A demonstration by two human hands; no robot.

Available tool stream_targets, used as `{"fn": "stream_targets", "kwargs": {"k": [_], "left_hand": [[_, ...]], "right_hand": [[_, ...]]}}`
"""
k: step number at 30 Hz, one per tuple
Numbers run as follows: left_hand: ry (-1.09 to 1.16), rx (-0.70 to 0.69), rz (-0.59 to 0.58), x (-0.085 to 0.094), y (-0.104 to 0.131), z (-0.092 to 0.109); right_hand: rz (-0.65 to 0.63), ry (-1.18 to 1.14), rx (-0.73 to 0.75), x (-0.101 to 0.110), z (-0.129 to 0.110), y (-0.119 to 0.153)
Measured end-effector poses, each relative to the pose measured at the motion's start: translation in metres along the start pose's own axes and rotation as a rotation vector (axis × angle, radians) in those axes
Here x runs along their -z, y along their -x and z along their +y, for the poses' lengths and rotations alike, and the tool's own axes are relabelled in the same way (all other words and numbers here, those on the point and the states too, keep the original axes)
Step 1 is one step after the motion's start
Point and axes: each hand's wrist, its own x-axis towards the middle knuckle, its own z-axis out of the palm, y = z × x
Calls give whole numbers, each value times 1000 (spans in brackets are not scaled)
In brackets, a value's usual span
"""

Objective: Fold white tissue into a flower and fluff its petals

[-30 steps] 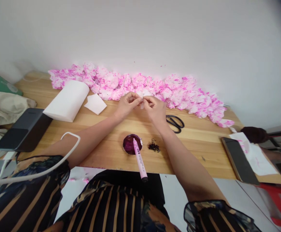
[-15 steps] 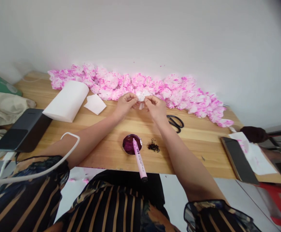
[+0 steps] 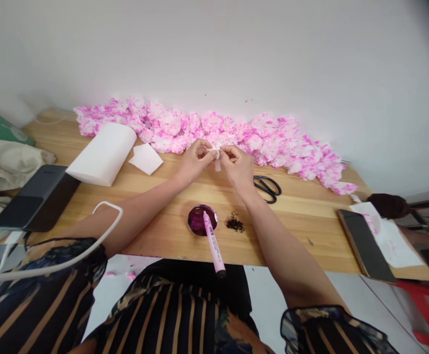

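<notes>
Near the table's [image 3: 302, 221] left end lies the stack [image 3: 101, 155]; rightward, the left hand [image 3: 195, 161] pinches one side of the white tissue [image 3: 217, 165]. By the front edge, a dish [image 3: 195, 223] bears the pen [image 3: 213, 241], its cap jutting past that edge: a forearm's knock could drop it. The tissue, held up short of the back edge's flowers [image 3: 273, 140], might tear if the right hand [image 3: 239, 169], pinching its other side, tugs too hard.
</notes>
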Motion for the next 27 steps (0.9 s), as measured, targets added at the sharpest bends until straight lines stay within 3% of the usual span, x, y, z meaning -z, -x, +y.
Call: {"fn": "stream_targets", "kwargs": {"k": [10,15,23,27], "left_hand": [[-112,-44,1,3,-3,-6],[-41,15,56,1,-5,-5],[86,78,96,2,-6,-4],[-32,-10,89,1,-3,-5]], "right_hand": [[-12,132,134,-3,5,3],[-15,26,27,-2,4,2],[-84,-379,-237,-5,9,-2],[-58,-285,-164,-1,6,-3]]}}
